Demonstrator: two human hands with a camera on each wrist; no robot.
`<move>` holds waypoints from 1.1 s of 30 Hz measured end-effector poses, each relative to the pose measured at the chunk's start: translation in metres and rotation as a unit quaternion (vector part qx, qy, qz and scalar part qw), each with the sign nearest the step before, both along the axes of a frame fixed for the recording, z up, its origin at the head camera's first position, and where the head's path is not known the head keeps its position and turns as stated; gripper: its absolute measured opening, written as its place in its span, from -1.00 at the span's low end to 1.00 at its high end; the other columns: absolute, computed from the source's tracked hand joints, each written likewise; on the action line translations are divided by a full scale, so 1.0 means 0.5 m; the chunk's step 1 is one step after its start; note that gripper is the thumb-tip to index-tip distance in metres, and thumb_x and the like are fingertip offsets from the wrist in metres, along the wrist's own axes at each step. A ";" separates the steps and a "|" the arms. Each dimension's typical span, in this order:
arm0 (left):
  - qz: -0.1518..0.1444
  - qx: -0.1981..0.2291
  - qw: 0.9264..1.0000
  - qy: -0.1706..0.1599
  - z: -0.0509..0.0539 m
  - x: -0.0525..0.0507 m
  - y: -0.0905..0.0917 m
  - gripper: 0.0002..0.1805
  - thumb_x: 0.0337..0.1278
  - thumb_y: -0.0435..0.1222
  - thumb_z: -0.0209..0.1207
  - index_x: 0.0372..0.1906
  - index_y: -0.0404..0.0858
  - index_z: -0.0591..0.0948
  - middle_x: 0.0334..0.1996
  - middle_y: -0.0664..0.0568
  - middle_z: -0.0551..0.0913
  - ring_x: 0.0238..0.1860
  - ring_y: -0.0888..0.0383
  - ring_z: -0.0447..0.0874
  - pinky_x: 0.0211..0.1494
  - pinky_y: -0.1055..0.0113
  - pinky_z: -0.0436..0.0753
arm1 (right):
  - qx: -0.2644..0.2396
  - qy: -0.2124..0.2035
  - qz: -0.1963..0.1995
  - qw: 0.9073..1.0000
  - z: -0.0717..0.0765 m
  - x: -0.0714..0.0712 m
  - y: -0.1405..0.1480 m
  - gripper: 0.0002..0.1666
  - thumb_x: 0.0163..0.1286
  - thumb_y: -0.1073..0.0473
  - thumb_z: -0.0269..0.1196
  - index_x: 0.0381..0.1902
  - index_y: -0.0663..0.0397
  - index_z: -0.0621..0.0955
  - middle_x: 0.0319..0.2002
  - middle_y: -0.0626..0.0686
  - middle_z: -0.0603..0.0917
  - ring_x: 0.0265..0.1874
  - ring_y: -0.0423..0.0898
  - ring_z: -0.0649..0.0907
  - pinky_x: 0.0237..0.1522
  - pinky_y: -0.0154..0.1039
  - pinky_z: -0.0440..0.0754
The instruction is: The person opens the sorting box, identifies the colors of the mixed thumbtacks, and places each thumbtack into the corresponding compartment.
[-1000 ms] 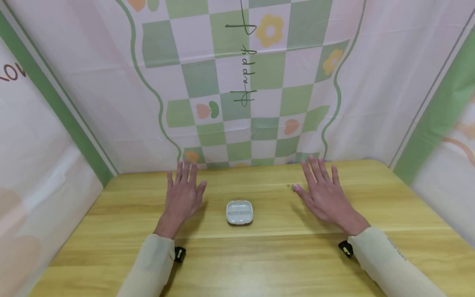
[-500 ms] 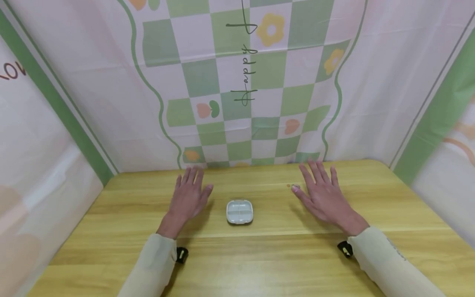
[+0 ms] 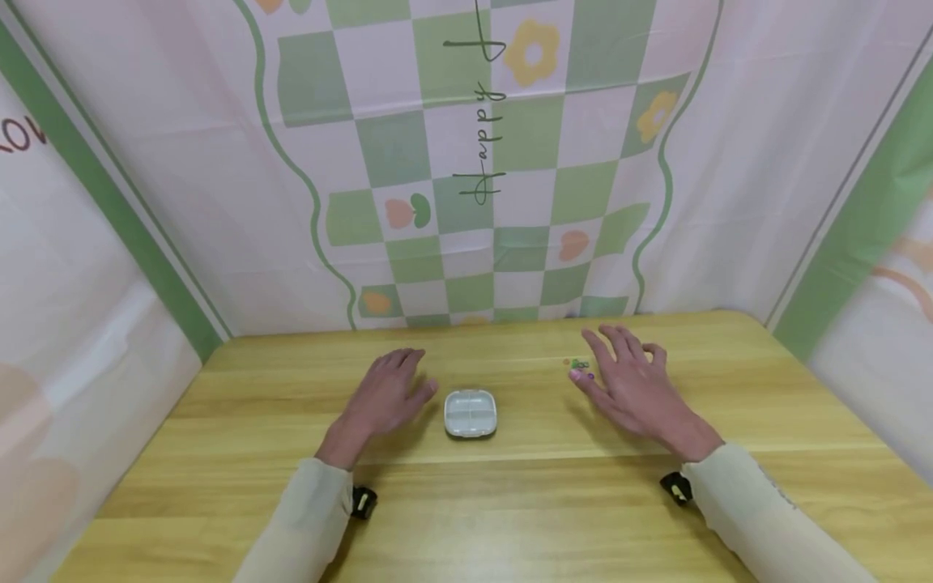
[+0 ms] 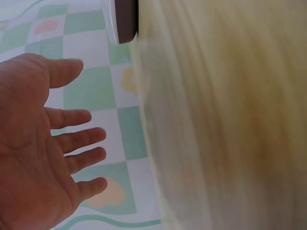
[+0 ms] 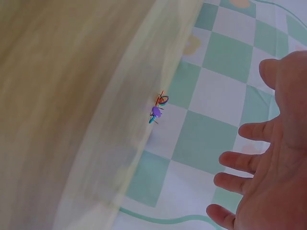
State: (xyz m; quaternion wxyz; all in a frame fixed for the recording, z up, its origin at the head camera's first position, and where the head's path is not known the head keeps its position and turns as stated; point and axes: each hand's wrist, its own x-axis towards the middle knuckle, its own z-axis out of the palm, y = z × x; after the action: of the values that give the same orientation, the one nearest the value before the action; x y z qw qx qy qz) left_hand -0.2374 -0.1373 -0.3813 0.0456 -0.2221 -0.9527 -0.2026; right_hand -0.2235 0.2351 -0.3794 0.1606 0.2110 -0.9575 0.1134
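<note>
A small pale box (image 3: 470, 414) with a clear lid and divided compartments, like a pill case, lies on the table between the hands. To its left, my left hand (image 3: 382, 398) hovers with loosely bent fingers, its thumb side toward the box and apart from it. A corner of the box shows at the top of the left wrist view. My right hand (image 3: 634, 393) hovers on the other side, fingers spread and slightly bent, holding nothing. Near its thumb lie several tiny coloured pieces (image 5: 156, 111), some loop-shaped, one purple and roundish; their exact kind is too small to tell.
The wooden table (image 3: 466, 510) ends at a hanging cloth (image 3: 525, 194) with green checks, flowers and lettering. More cloth (image 3: 95, 340) closes off the left side, and another panel stands on the right. Dark straps sit at both wrists.
My left hand has moved right and toward the box, its fingers bending and palm turning inward. My right hand's fingers have bent slightly and drawn back, showing more of the tiny pieces.
</note>
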 end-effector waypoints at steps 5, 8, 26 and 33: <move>-0.020 -0.008 0.999 -0.028 -0.001 0.004 0.010 -0.27 0.48 0.01 0.11 0.51 -0.35 0.28 0.46 -0.28 0.31 0.49 -0.24 0.19 0.52 -0.10 0.10 | 0.006 -0.002 -0.003 1.000 -0.002 0.000 -0.002 -0.23 0.61 -0.19 0.00 0.51 0.24 0.26 0.39 0.43 0.30 0.38 0.40 0.24 0.14 0.44 0.16; -0.029 -0.011 0.998 -0.049 0.000 0.008 0.016 -0.24 0.44 0.05 0.14 0.52 -0.31 0.29 0.47 -0.25 0.30 0.49 -0.22 0.19 0.51 -0.09 0.14 | 0.006 -0.002 -0.002 1.000 -0.002 0.001 -0.005 -0.23 0.61 -0.19 0.02 0.50 0.23 0.27 0.36 0.41 0.33 0.37 0.39 0.28 0.13 0.44 0.17; -0.079 -0.025 0.992 -0.096 0.001 0.023 0.042 -0.18 0.29 0.10 0.27 0.46 -0.31 0.38 0.41 -0.19 0.40 0.45 -0.14 0.29 0.48 -0.01 0.24 | 0.005 0.009 0.016 1.000 -0.002 0.009 -0.018 -0.32 0.53 -0.13 0.17 0.37 0.25 0.44 0.23 0.34 0.48 0.25 0.35 0.41 0.14 0.42 0.18; -0.089 -0.021 0.992 -0.091 0.002 0.025 0.047 -0.27 0.30 0.04 0.29 0.37 -0.37 0.47 0.31 -0.21 0.51 0.37 -0.13 0.39 0.44 0.00 0.31 | 0.021 0.022 0.037 0.999 -0.003 0.016 -0.029 -0.36 0.48 -0.10 0.25 0.31 0.22 0.49 0.18 0.30 0.54 0.23 0.29 0.45 0.13 0.41 0.21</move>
State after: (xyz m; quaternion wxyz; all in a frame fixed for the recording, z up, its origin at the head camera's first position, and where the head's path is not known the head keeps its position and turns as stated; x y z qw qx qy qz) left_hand -0.2247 -0.1138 -0.3805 -0.0641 -0.2873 -0.9334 -0.2052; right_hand -0.2156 0.2205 -0.3807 0.1732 0.2517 -0.9475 0.0944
